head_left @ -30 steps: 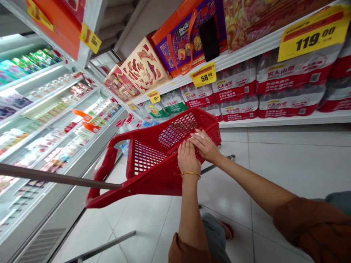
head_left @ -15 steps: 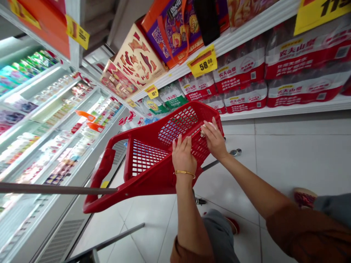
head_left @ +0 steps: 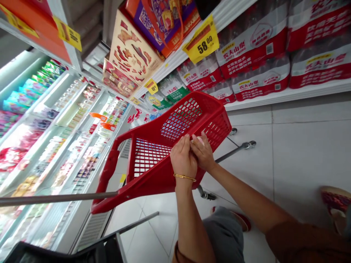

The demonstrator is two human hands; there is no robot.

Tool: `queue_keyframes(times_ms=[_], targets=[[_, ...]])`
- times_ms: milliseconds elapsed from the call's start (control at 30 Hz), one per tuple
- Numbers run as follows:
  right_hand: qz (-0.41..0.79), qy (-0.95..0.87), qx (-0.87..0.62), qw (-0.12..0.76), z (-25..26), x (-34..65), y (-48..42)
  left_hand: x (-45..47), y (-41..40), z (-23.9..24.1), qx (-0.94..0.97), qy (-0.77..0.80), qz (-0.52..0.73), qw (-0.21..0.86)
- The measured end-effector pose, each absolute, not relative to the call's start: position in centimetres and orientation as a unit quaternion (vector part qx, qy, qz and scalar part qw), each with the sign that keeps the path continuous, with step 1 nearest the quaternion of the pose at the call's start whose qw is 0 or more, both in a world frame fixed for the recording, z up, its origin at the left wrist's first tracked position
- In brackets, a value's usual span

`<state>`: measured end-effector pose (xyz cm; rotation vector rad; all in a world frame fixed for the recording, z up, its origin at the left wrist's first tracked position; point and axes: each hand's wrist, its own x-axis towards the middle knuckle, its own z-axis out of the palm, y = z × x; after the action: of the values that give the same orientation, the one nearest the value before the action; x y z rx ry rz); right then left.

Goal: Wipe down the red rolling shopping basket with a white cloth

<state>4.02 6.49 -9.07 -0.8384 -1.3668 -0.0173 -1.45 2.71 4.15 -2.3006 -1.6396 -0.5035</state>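
A small red plastic shopping cart (head_left: pixel 153 182) with mesh sides stands tilted across my view. My left hand (head_left: pixel 183 157), a gold bracelet at its wrist, lies over the near rim with its fingers together and bent over it. Right against it is my right hand (head_left: pixel 203 153), closed at the same rim. A bit of something white (head_left: pixel 201 139), perhaps a tissue or wipe, shows at the right fingers; most of it is hidden. The part of the cart under both palms cannot be seen.
Shrink-wrapped water bottle packs (head_left: pixel 255 47) fill the low shelf beyond the cart. Gift boxes (head_left: pixel 137 51) sit on the shelf above, with yellow price tags (head_left: pixel 203 40). A lit chiller (head_left: pixel 55 146) runs along the left. A metal pole (head_left: pixel 55 199) reaches the cart handle.
My right hand has slid left along the rim, from the cart's far end to beside my left hand. The left hand stays on the rim. The view has shifted a little.
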Motion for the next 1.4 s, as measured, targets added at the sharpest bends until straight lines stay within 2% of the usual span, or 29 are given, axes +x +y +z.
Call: queue_keyframes(times_ms=[200, 400, 567, 1167, 1400], targets=[[-0.001, -0.643, -0.367, 0.672, -10.2, 4.0, 7.3, -1.0, 2.7, 4.0, -0.796, -0.558, -0.182, 0.146], [-0.027, -0.64, -0.326, 0.695, -10.6, 5.0, 7.4, -1.0, 3.1, 3.8, -0.804, -0.54, -0.201, 0.152], [-0.005, -0.647, -0.295, 0.703, -12.4, 5.6, 7.3, -0.9, 3.3, 3.8, -0.8, -0.538, -0.201, 0.173], [0.052, -0.687, -0.327, 0.647, -19.2, 6.6, 6.3, -0.5, 3.6, 3.3, -0.791, -0.538, -0.205, 0.205], [0.053, -0.666, -0.333, 0.665, -19.5, 6.2, 6.3, -0.2, 3.6, 3.3, -0.785, -0.54, -0.21, 0.219]])
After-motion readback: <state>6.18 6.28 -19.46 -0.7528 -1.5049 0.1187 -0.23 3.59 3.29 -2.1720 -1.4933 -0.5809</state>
